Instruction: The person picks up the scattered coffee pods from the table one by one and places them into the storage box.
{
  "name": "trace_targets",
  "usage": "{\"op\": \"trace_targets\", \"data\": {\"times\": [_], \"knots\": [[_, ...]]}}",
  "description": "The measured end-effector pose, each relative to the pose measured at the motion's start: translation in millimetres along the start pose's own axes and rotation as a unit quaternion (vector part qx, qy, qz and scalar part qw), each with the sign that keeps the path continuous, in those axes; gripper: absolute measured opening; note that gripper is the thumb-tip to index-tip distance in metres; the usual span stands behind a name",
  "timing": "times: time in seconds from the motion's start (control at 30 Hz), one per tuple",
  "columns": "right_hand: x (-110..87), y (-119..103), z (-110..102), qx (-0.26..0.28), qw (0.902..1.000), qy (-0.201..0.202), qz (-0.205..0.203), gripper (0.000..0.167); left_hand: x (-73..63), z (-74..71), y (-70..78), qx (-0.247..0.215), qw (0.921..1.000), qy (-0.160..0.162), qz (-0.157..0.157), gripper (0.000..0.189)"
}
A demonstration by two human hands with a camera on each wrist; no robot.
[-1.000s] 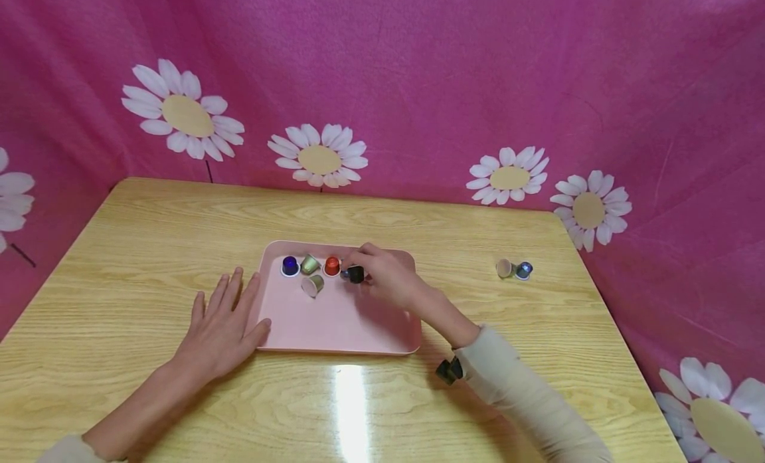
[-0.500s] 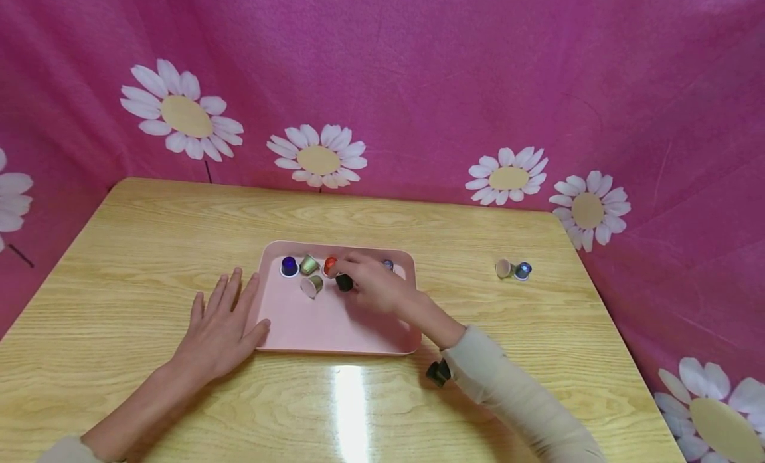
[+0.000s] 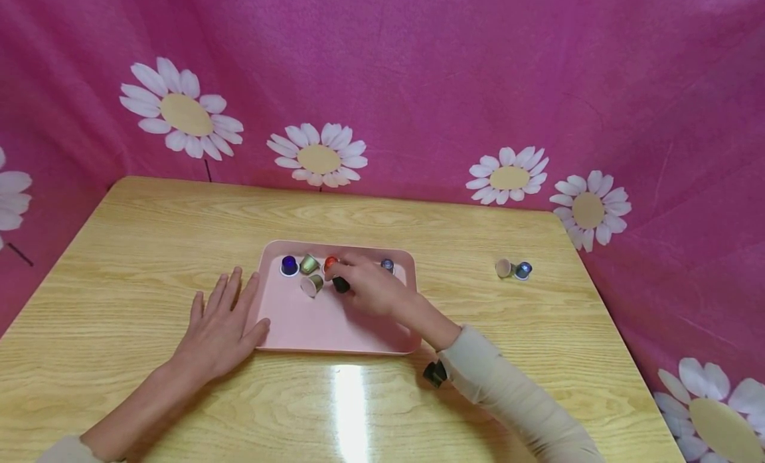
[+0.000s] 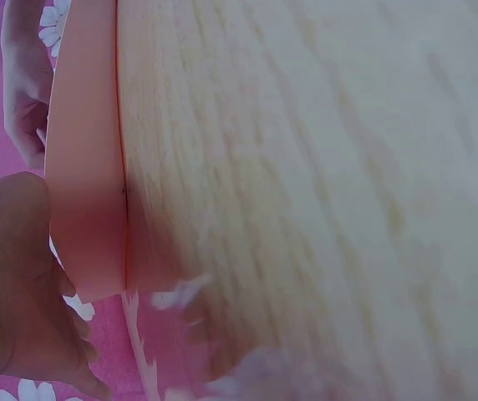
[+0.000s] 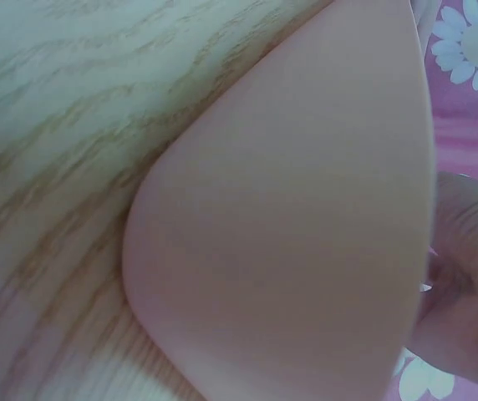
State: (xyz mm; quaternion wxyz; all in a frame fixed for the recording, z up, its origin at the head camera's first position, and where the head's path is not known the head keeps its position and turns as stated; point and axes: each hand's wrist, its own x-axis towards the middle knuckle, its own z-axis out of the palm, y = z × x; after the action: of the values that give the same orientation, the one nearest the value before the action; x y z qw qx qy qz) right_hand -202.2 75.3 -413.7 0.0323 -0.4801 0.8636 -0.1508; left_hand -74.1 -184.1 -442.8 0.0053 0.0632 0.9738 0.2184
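In the head view, my left hand (image 3: 218, 333) lies flat with straight, spread fingers along the left edge of a pink tray (image 3: 335, 330), its thumb at the near corner. Over the tray my right hand (image 3: 373, 287) pinches a black coffee capsule (image 3: 340, 285). Its fingertips are right at a red capsule (image 3: 331, 261) and partly cover it. To the left stand a dark blue capsule (image 3: 289, 265) and a tilted green capsule (image 3: 309, 264). A tan-green capsule (image 3: 312, 286) lies on its side in front of them. Behind my right hand sits a grey-blue capsule (image 3: 387, 265).
On the wooden table (image 3: 478, 230), right of the tray, are a capsule with its pale lid (image 3: 504, 268) facing forward and a blue capsule (image 3: 523, 271). A pink flowered cloth (image 3: 412, 104) hangs behind the table. The tray wall (image 5: 281, 234) fills much of the right wrist view.
My right hand has moved left over the tray with the black capsule, partly covering the red capsule and uncovering the grey-blue one. My left hand has stayed in place.
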Motion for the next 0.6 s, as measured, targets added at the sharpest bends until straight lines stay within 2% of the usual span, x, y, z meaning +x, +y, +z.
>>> {"op": "trace_targets", "data": {"times": [0.33,0.6], "knots": [[0.8,-4.4,1.7,-0.017,0.9992,-0.025,0.028,0.036,-0.6,-0.3,-0.2,-0.003,1.0000,0.002,0.003,0.078],[1.7,-5.1,3.9,-0.020,0.9990,-0.030,0.025,0.035,-0.7,-0.5,-0.7,0.001,0.9999,0.009,0.006,0.078]]}}
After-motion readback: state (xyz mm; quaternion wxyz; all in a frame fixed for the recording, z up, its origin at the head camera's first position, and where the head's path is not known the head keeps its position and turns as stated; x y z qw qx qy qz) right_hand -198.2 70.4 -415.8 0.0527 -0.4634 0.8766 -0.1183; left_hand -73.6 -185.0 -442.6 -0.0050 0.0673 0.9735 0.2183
